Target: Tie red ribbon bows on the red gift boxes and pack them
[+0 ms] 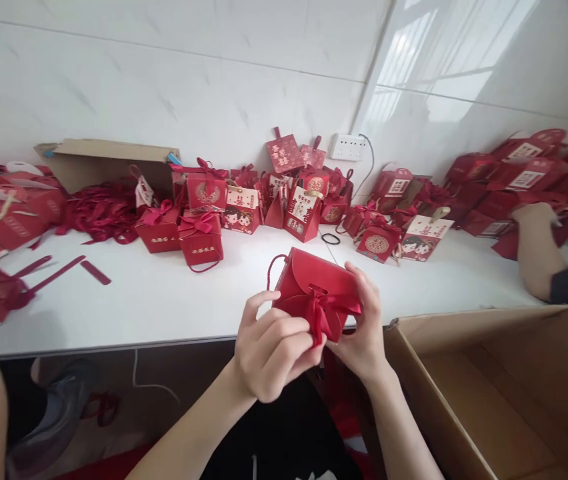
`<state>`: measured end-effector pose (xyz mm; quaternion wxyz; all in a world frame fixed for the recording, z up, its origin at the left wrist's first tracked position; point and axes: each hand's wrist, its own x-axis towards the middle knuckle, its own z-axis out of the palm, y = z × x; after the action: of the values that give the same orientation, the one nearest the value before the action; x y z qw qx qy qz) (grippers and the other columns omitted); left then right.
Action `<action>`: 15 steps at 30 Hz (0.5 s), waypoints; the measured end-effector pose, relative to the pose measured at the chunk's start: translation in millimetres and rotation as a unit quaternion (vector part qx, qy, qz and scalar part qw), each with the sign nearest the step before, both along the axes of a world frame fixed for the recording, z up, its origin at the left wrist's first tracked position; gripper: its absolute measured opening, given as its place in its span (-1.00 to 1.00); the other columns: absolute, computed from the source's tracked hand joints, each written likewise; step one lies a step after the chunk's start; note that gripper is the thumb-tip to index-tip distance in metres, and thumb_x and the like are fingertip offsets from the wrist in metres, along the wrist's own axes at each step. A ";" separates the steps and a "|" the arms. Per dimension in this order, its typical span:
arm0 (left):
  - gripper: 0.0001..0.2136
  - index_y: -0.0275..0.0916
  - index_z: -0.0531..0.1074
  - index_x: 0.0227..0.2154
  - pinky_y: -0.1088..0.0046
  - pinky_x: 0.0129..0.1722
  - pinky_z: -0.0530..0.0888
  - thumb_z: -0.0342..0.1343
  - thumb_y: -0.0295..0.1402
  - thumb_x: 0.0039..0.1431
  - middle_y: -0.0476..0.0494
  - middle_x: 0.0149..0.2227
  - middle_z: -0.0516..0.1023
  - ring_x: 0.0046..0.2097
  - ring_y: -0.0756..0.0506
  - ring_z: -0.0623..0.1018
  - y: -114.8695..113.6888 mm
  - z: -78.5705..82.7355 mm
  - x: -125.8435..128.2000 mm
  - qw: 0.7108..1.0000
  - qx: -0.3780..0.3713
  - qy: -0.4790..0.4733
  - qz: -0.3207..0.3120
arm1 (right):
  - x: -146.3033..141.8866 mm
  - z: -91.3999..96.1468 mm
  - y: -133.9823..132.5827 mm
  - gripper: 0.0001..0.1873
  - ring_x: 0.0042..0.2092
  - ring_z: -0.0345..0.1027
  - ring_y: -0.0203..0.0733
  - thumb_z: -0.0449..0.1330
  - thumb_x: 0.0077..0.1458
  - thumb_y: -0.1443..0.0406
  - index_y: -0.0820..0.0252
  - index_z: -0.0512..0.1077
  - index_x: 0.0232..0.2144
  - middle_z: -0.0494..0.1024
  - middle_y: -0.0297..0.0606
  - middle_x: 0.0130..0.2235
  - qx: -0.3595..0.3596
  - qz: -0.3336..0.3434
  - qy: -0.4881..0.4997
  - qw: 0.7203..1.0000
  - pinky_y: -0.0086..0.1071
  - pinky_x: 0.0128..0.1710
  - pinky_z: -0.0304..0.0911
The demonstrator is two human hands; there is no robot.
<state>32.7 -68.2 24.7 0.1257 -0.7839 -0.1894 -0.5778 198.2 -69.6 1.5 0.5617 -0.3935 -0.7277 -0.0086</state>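
Observation:
A red gift box with a cord handle is held up in front of the table's edge, its top tilted towards me. A red ribbon bow is tied across its overlapping flaps. My left hand is closed, its fingers pinching the lower end of the ribbon. My right hand grips the box by its right side, thumb beneath and fingers over the edge. The fingertips of my left hand are partly hidden behind the ribbon.
Finished-looking red boxes stand along the white table. A ribbon heap lies by a cardboard carton. An open carton stands at right. Other people's arms work at both sides. A power strip is at the wall.

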 end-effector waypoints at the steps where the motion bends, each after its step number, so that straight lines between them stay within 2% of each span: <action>1: -0.83 -0.19 0.25 -0.43 0.25 -0.11 0.42 0.15 -0.51 0.00 0.09 -0.52 0.44 -0.53 0.07 0.41 -0.8 3.5 4.9 0.999 -0.009 -0.019 -0.025 | 2.2 4.0 -11.4 -0.05 0.23 -0.02 0.08 0.32 -0.11 0.32 -0.05 -0.11 0.22 0.08 -0.05 0.19 0.016 -0.027 -0.002 1.000 0.07 0.11 0.11; 3: -0.86 -0.18 0.23 -0.46 0.29 -0.14 0.43 0.09 -0.50 0.04 0.12 -0.56 0.36 -0.54 0.07 0.37 3.5 11.4 15.4 0.989 -0.086 -0.096 -0.067 | 8.4 11.7 -39.3 -0.02 0.20 0.03 0.11 0.36 -0.18 0.31 -0.05 -0.06 0.21 0.09 -0.06 0.19 0.015 -0.102 0.006 0.995 0.08 0.10 0.14; 6: -0.86 -0.19 0.21 -0.51 0.45 -0.32 0.42 0.02 -0.39 0.13 0.08 -0.56 0.30 -0.48 0.04 0.39 22.6 20.9 38.0 0.933 -0.304 -0.167 -0.098 | 23.6 21.8 -89.3 -0.03 0.16 0.10 0.14 0.41 -0.29 0.29 0.00 0.06 0.16 0.13 -0.07 0.17 -0.033 -0.256 0.086 0.962 0.04 0.07 0.19; 8: -0.82 -0.20 0.21 -0.53 0.49 -0.41 0.38 -0.02 -0.29 0.15 0.04 -0.54 0.33 -0.44 0.01 0.41 36.6 20.2 62.1 0.893 -0.419 -0.109 -0.121 | 38.0 28.2 -122.8 -0.16 0.08 0.22 0.10 0.38 -0.23 0.24 0.01 0.14 0.12 0.25 -0.11 0.11 -0.079 -0.311 0.207 0.924 -0.01 0.02 0.25; 9: -0.81 -0.20 0.23 -0.52 0.47 -0.40 0.38 -0.03 -0.27 0.15 0.02 -0.51 0.36 -0.41 -0.01 0.43 41.3 16.7 76.9 0.884 -0.443 -0.057 -0.140 | 46.1 31.6 -138.2 -0.26 0.02 0.29 0.06 0.33 -0.16 0.19 0.02 0.18 0.09 0.33 -0.13 0.05 -0.101 -0.309 0.285 0.902 -0.04 -0.03 0.30; 10: -0.82 -0.21 0.25 -0.50 0.44 -0.35 0.39 -0.04 -0.26 0.15 0.00 -0.48 0.39 -0.37 -0.03 0.44 43.5 10.9 92.8 0.883 -0.440 -0.002 -0.165 | 54.5 35.4 -152.3 -0.37 -0.05 0.36 0.03 0.28 -0.09 0.14 0.02 0.23 0.05 0.41 -0.15 -0.02 -0.122 -0.295 0.366 0.874 -0.06 -0.08 0.35; 12: -0.87 -0.22 0.33 -0.39 0.33 -0.15 0.37 -0.04 -0.29 0.15 -0.09 -0.32 0.47 -0.19 -0.10 0.46 39.6 -5.9 124.9 0.894 -0.375 0.094 -0.228 | 70.6 43.8 -175.7 -0.55 -0.17 0.44 -0.01 0.19 -0.02 0.06 0.05 0.32 -0.07 0.52 -0.20 -0.18 -0.162 -0.254 0.510 0.805 -0.08 -0.18 0.41; 15: -0.78 -0.23 0.34 -0.15 0.17 0.10 0.18 -0.06 -0.31 0.18 -0.22 0.02 0.39 0.11 -0.18 0.31 21.6 -37.2 162.4 0.899 -0.256 0.172 -0.310 | 88.7 55.8 -197.9 -0.63 -0.26 0.48 -0.06 0.16 -0.01 0.02 0.09 0.39 -0.22 0.58 -0.24 -0.28 -0.223 -0.208 0.638 0.707 -0.11 -0.25 0.45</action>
<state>195.1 -46.5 -12.5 -0.2347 -0.8952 -0.0538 -0.3751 286.8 -267.5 57.3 0.7720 -0.5605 -0.0761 0.2900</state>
